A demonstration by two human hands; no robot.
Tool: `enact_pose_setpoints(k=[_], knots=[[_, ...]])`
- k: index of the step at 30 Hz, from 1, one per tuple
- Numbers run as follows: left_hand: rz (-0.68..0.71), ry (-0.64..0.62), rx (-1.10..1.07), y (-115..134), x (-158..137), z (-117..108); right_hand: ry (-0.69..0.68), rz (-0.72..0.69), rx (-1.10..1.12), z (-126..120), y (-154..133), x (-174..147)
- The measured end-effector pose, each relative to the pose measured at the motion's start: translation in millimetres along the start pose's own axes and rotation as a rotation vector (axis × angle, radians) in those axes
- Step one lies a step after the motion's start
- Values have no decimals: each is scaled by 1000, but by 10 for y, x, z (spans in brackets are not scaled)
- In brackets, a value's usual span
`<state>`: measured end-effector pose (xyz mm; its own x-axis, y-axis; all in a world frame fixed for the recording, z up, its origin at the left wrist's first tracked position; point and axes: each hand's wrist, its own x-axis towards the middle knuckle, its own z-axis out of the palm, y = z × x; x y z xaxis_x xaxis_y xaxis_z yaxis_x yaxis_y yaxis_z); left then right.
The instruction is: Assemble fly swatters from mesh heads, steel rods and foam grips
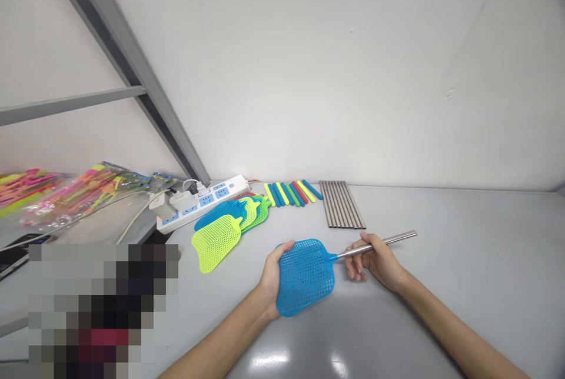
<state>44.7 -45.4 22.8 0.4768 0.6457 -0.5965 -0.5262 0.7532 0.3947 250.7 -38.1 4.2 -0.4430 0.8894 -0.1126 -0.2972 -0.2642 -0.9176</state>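
Observation:
A blue fly swatter head [305, 276] is in my left hand [270, 276], thumb on its upper edge and the other fingers behind the mesh. From its neck a metal tube [401, 238] runs out to the right. My right hand [374, 258] holds this tube near the neck between thumb and fingers. To the left lie several loose swatter heads: a yellow one [217, 242] in front, with blue [218, 214] and green [259, 217] ones behind it. Coloured plastic grips [291, 193] lie in a row at the back, beside a row of metal tubes [342, 205].
A white power strip [212, 199] with plugs in it lies behind the swatter heads. Plastic-bagged colourful goods [75, 190] and a dark phone-like object [20, 252] are at the left. A grey metal frame [128, 61] rises there. A pixelated patch hides the lower left.

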Motion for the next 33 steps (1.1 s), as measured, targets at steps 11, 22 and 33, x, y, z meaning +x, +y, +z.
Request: enact_pose_setpoints(k=[11,22,33], knots=[[4,-79,-17,35,-14,34,-68,47,29,64,-145,-64],[11,-84,4,102,-46,79,-88,-14,-182,152,-71,-22],[137,-244,-110,197,-74,68,115,-147,-270,187,-78,-30]])
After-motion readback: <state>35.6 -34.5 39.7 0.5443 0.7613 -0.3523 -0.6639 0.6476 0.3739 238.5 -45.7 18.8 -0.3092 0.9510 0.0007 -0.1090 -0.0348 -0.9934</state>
